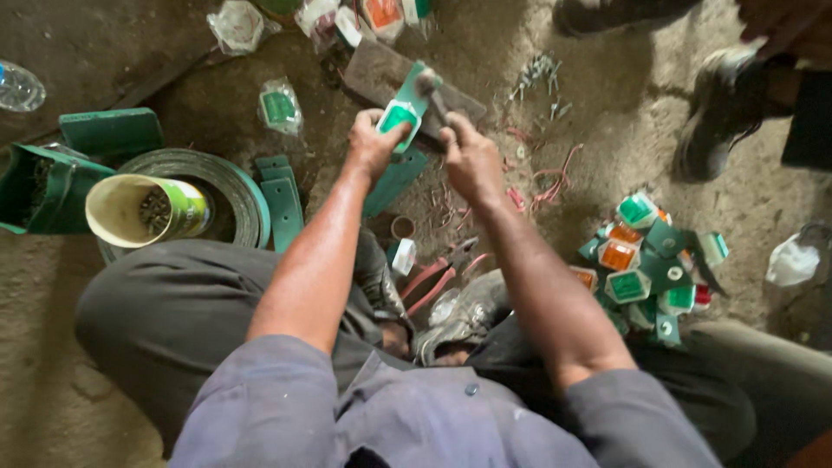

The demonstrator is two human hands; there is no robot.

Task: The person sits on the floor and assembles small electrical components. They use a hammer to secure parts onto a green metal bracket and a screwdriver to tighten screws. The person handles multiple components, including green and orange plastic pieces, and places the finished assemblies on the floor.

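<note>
Left hand (373,139) grips reflector (397,118) — right hand (468,160) hammer (431,89).

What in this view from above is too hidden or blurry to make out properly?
- Head view: the hammer in the right hand is blurred, and the fingers hide its handle.
- The green strip is partly covered by the left hand.
- The cup contents are too small to identify.
- The person at top right: only shoes show, cut off by the edge.
</note>
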